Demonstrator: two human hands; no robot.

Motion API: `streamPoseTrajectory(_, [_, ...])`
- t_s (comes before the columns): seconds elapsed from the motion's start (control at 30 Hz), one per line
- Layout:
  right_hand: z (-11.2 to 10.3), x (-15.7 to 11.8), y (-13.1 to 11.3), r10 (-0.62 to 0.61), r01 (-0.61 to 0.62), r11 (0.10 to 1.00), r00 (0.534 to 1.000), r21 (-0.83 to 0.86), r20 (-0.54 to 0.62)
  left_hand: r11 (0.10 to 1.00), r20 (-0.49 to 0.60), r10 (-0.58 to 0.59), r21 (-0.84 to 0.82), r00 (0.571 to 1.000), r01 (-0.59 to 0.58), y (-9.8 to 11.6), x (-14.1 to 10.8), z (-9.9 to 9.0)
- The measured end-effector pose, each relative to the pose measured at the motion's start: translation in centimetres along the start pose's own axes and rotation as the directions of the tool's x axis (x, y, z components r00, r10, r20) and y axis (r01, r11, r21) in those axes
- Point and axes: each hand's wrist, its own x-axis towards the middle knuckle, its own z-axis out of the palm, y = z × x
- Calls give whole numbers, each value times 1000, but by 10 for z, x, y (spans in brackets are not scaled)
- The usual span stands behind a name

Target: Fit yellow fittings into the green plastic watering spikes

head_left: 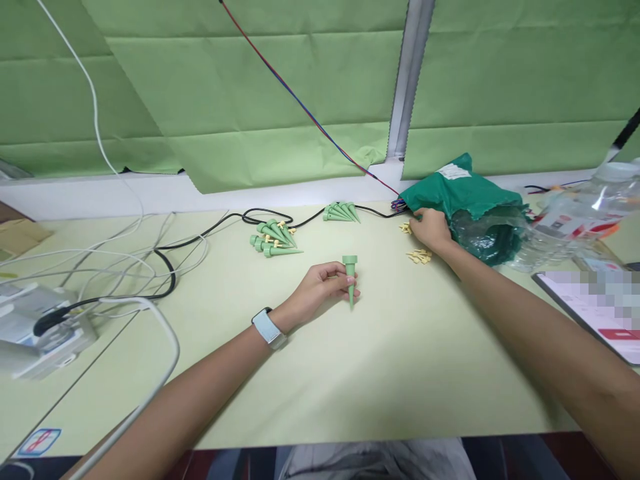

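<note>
My left hand (327, 287) is closed on a green cone-shaped spike (351, 273), held upright with its wide cap on top and its tip down. My right hand (431, 228) reaches to small yellow pieces (405, 228) beside a green plastic bag (467, 190); its fingers are bent together, and what they hold, if anything, is too small to name. A second pile of yellow pieces (419, 256) lies just nearer to me. Several green spikes with yellow pieces (274, 239) lie at the centre left. Another group of green spikes (341, 212) rests near the wall.
Clear plastic bottles (575, 207) and a tablet-like flat object (595, 313) are at the right. White and black cables (170, 267) run over the left of the table (380, 387) to a white power unit (40, 333). A cardboard box (23, 237) sits far left.
</note>
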Motion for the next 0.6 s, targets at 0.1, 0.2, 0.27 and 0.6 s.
streamPoseTrajectory(0.1, [-8,-21,-21,-122,125,983,992,138,-29,999,-23,41,10,999,-40,-3,1,-2])
streamPoseTrajectory(0.2, [-17,-63,-53,-338,262,841,938,474,82,995,-95,100,25,990,-98,-6,4,-5])
streamPoseTrajectory(0.27, [-21,-95,-74,-471,174,714,836,678,282,990,-176,139,37,974,-135,-6,6,-6])
streamPoseTrajectory(0.6, [-4,-139,-107,-603,404,686,781,605,161,978,-258,210,49,943,-204,-9,9,-13])
